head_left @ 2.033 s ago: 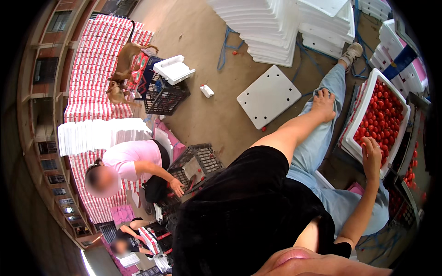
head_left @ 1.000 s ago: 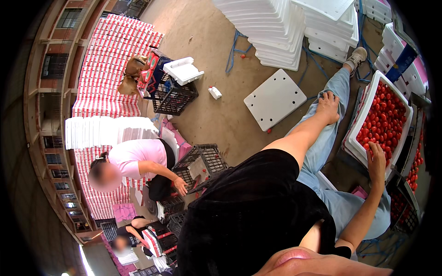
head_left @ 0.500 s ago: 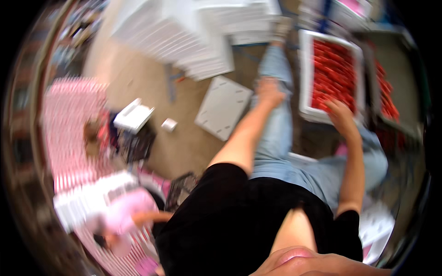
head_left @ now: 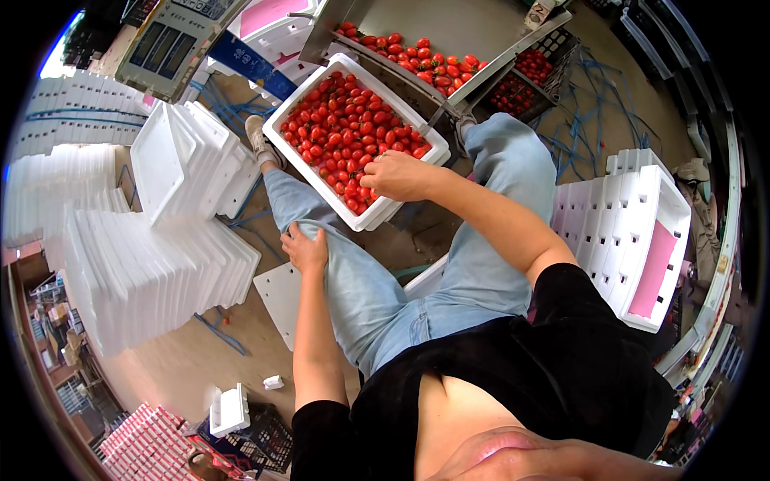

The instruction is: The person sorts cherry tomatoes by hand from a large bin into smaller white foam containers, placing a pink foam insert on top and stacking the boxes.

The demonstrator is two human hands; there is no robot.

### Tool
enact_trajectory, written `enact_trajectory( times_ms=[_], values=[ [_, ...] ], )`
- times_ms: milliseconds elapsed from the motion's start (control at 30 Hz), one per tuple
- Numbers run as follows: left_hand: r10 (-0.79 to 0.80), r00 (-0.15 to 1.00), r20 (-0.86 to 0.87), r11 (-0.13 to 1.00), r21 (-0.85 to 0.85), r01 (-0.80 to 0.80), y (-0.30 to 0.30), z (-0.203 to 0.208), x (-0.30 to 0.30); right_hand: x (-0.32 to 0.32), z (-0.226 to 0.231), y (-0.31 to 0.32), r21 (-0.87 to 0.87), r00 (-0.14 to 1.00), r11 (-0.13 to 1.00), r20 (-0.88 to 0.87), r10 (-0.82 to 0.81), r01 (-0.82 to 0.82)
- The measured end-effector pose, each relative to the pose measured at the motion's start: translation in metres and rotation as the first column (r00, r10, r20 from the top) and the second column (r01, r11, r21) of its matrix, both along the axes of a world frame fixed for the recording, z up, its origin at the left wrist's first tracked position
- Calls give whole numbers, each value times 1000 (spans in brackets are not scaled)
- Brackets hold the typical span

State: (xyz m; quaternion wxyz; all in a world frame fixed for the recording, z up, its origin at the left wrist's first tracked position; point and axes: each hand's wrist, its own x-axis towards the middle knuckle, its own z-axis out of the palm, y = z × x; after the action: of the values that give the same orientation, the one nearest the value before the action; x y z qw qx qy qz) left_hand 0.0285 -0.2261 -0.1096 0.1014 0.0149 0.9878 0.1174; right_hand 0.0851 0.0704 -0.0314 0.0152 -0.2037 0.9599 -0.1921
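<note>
A white foam box [head_left: 277, 124] full of small red tomatoes [head_left: 345, 120] stands in front of me between my feet. Over the near right part of the tomatoes is my right hand [head_left: 395, 175], its fingers curled down and closed. Whatever the fingertips may hold is hidden. My left hand [head_left: 306, 248] lies on the left leg of my light blue jeans [head_left: 353, 272], thumb and fingers apart, holding nothing. Beyond the box, a metal sorting tray [head_left: 449, 32] slopes with more red tomatoes gathered along its near edge.
Stacked white foam lids [head_left: 152, 264] and boxes fill the left side. A weighing scale [head_left: 172, 48] stands at the far left. White boxes with pink lining [head_left: 634, 240] are on my right. Blue straps [head_left: 585, 112] lie on the floor beside a dark crate of tomatoes [head_left: 521, 80].
The view has swung to the right and become sharp, bringing the sorting tray and scale into sight. My right hand has come from the box's near edge over the tomatoes. My left hand stays on my leg.
</note>
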Motion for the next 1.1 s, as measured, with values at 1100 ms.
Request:
enact_trajectory(
  times_ms=[1100],
  values=[
    [-668,649,-365,744,-314,590,287,123,-292,-62,71,180,342,595,729,424,-683,593]
  ],
)
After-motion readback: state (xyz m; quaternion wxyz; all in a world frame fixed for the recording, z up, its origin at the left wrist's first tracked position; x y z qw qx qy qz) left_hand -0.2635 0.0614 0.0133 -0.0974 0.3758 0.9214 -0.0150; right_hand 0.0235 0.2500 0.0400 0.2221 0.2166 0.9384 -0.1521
